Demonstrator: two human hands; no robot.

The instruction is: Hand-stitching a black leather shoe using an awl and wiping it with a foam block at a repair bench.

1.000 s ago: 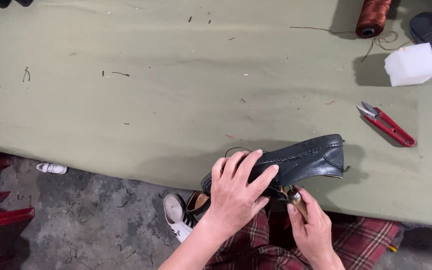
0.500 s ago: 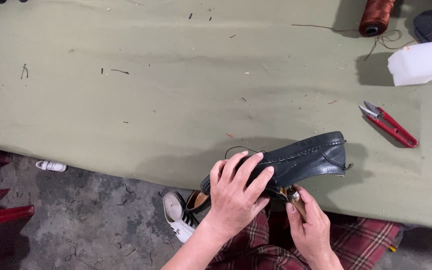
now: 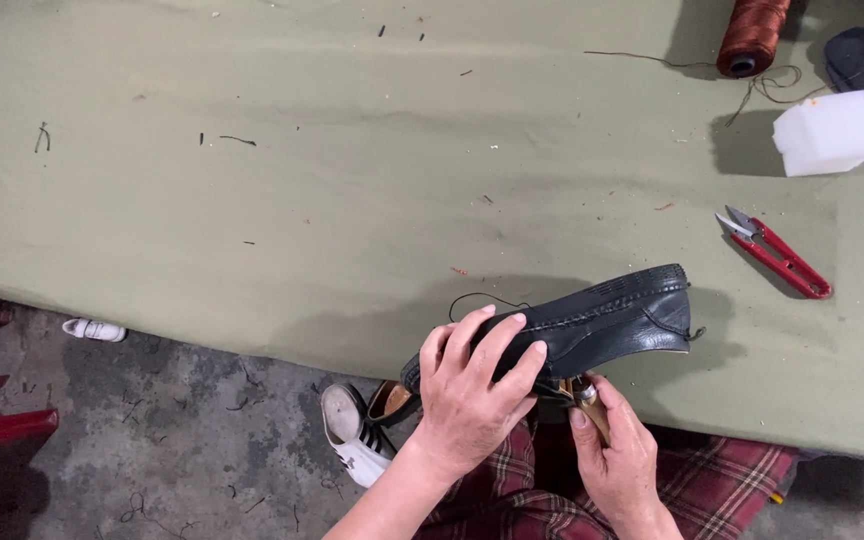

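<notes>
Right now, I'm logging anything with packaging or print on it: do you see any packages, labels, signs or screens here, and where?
No packages, labels, signs or screens show.
Nearest to one: white block, table top right; plain white, no print visible.

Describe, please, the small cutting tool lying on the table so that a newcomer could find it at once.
Start at the green table and look to its right side, below the white foam block. There lie the thread snips, pointing up-left; they alone have bright red handles and short metal blades.
</notes>
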